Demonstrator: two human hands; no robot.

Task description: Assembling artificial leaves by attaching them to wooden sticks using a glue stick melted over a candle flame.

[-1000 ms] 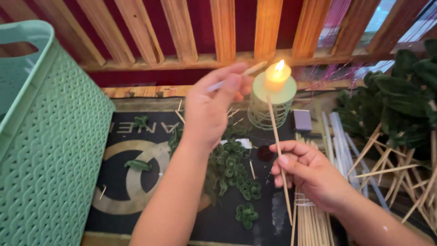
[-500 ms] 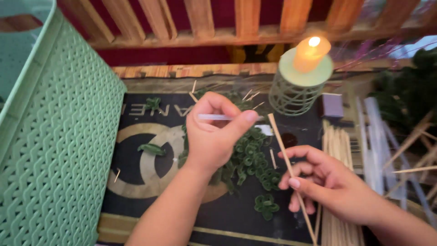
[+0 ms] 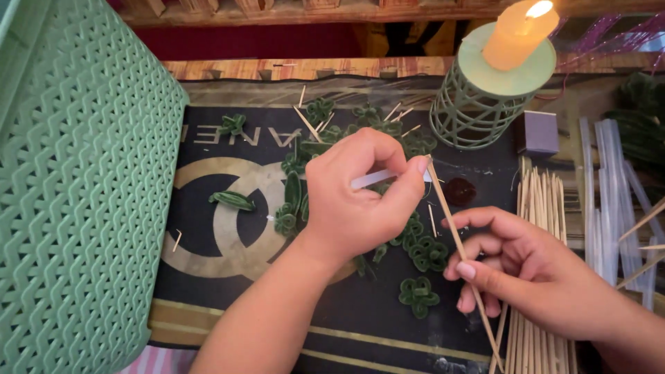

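My left hand (image 3: 360, 197) is closed around a pale glue stick (image 3: 374, 179), its tip touching the top end of a thin wooden skewer (image 3: 454, 232). My right hand (image 3: 526, 266) pinches that skewer lower down and holds it slanted over the black mat (image 3: 228, 298). Several small green paper curls (image 3: 419, 294) lie on the mat under and around both hands. A lit candle (image 3: 516, 31) stands on a green wire holder (image 3: 478, 104) beyond the hands.
A tall green woven plastic basket (image 3: 76, 187) fills the left side. A bundle of wooden skewers (image 3: 544, 208) and clear glue sticks (image 3: 613, 180) lie at the right. A small purple block (image 3: 539, 133) sits by the candle holder. A wooden rail (image 3: 291, 68) borders the far edge.
My left hand came down from the candle flame with the glue stick and brought its tip to the skewer's top. The view tilted downward; my right hand kept its hold on the skewer.
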